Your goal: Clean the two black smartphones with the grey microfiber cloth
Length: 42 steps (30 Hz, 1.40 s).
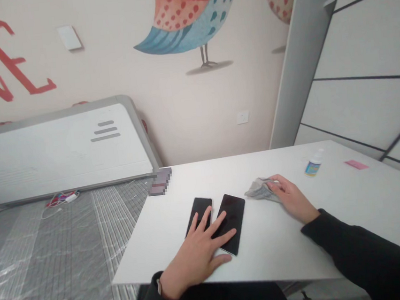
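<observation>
Narrower phone (203, 204) and wider phone (239, 207) lie side by side on the white table (283, 250), dark screens up, towards the near edge. Both are partly under the left hand (195, 252), which is palm down with its fingers spread. Its little finger rests over the narrower phone and its ring finger lies at that phone's right-hand side. Its middle and index fingers reach across the wider phone. The thumb points to the right, just below the wider phone's lower end. The far ends of both phones extend beyond the fingertips.

The right hand (293, 200) pinches a crumpled grey cloth (260, 189) between thumb and fingers. This hand is apart from both phones, on the right side of the wider one; the loose end of the cloth lies just beside that phone's upper right corner.

Further right, a small bottle (313, 165) with a white top and a coloured label stands on the table, with a flat pink item (356, 164) beyond it. At the far left corner of the table is a pixelated object (159, 182), not identifiable. To the left of the table is a bed (118, 219) with a striped grey cover and a white headboard (55, 154).
</observation>
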Each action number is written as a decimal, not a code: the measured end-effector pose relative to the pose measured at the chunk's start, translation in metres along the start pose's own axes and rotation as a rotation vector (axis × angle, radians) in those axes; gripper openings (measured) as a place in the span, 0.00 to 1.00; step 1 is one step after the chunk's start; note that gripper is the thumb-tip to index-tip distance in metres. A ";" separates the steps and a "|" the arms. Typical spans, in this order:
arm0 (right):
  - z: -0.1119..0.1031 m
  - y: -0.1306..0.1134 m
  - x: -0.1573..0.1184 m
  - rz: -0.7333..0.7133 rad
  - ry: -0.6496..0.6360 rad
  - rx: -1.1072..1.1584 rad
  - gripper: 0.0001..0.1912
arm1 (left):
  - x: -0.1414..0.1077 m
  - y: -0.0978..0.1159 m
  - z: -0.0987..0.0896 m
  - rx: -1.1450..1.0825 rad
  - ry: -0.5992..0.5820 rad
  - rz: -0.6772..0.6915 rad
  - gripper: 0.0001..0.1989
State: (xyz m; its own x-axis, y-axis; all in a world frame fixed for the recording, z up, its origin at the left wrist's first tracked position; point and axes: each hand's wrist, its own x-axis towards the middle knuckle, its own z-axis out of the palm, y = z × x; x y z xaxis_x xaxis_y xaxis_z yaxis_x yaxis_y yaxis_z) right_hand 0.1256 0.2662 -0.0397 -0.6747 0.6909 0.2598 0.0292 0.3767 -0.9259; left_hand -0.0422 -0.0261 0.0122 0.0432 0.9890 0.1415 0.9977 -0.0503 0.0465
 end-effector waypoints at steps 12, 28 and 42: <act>0.013 -0.025 -0.011 0.213 -0.103 0.446 0.29 | 0.013 -0.023 0.027 -0.042 0.085 -0.343 0.21; 0.026 -0.114 -0.054 -0.041 -0.218 0.053 0.23 | 0.064 0.021 -0.037 -0.885 0.112 -0.282 0.07; 0.031 -0.117 -0.062 0.483 0.082 0.707 0.30 | 0.053 0.066 -0.028 -0.426 0.352 -0.228 0.36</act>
State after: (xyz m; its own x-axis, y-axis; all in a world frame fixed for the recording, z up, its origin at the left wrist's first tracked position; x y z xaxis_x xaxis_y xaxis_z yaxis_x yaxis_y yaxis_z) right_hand 0.1407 0.1603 0.0436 -0.6505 0.7289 -0.2134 -0.1846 -0.4243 -0.8865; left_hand 0.0243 0.0187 0.0508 -0.2625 0.8794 0.3972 0.8675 0.0349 0.4962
